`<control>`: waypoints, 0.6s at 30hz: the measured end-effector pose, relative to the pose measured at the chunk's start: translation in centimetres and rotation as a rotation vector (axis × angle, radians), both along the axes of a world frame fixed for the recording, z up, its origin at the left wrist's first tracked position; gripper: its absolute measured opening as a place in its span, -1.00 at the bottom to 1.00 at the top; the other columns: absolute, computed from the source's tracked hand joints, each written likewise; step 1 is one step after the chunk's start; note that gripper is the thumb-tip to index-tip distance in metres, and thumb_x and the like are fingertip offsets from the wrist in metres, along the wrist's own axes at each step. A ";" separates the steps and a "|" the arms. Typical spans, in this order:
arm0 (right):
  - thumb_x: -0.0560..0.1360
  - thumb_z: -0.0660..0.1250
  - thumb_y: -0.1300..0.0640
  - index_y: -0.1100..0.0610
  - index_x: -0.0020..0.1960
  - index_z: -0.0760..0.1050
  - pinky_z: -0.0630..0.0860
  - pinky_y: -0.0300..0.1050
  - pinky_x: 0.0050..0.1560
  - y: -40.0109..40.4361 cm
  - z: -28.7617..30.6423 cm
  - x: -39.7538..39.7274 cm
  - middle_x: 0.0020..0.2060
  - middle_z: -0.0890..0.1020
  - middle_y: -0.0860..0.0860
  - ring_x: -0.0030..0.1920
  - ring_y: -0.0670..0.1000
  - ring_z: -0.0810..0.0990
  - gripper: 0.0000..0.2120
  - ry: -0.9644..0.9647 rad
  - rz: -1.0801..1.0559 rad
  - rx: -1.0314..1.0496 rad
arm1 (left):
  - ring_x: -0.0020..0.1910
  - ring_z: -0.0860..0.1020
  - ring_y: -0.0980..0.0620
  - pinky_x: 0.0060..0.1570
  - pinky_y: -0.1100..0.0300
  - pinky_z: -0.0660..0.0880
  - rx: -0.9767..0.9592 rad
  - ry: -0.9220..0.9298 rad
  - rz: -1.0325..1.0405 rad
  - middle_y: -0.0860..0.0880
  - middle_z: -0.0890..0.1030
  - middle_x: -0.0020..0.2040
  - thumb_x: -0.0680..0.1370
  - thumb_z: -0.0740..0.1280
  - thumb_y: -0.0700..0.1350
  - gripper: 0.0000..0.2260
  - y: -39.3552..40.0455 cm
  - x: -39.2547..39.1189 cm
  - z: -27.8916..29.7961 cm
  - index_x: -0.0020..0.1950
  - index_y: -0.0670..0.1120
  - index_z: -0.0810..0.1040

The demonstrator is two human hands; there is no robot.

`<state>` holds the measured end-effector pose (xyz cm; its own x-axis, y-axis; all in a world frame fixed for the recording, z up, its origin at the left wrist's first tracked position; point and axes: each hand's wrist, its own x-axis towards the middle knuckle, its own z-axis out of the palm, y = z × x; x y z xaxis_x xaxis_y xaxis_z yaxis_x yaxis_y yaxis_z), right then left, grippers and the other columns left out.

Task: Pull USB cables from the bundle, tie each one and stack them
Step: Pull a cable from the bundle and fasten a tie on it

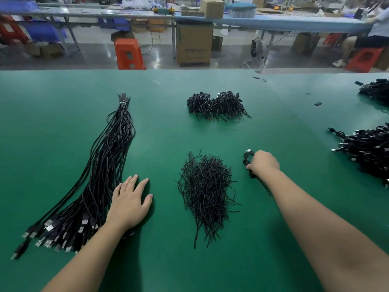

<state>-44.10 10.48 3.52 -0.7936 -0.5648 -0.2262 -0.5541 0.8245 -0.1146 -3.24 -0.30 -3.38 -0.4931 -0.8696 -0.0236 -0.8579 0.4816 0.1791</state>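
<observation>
1. Bundle of long black USB cables point(105, 165), bound near its far tip by a pale tie, lies at 9 o'clock on the green work mat point(164, 85); silver plugs fan out toward 7 o'clock.
2. Left hand point(128, 205) rests flat on the mat, just beside the bundle's near end; fingers straight and slightly spread, holding nothing.
3. Right hand point(263, 163), at 3 o'clock of centre, grips one coiled black USB cable point(248, 157); fingers curl round the coil, its silver plug poking out above the knuckles. Cannot tell whether a tie is on it yet.
4. Loose heap of short black twist ties point(206, 194) sits between the two hands, at 6 o'clock of centre.
5. Pile of tied black cable coils point(216, 105) sits at 12 o'clock, well apart from both hands; more dark coiled cables point(366, 150) are heaped at the mat's 3 o'clock edge.
6. Risks, as judged: the coil could spring open if the grip loosens before it reaches a stack; its trailing tail may snag the twist-tie heap and drag ties along; pulling the next cable one-handed could tangle neighbours or shift the whole bundle.
</observation>
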 end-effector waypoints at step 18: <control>0.57 0.37 0.04 0.16 -0.23 0.35 0.37 -0.13 -0.26 1.4 -1.0 -2.2 -0.32 0.47 0.06 -0.19 0.15 0.52 -0.69 0.069 -0.139 -0.076 | 0.60 -0.05 0.01 0.56 0.00 -0.11 0.001 0.004 0.005 -0.03 0.08 0.62 0.62 0.04 0.23 -0.46 0.3 -0.1 0.4 0.60 0.15 0.12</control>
<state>-46.28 11.87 2.49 -0.8773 -0.4623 -0.1292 -0.4445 0.8840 -0.1446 -3.35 0.04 -2.95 -0.4885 -0.8723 -0.0229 -0.8598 0.4767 0.1828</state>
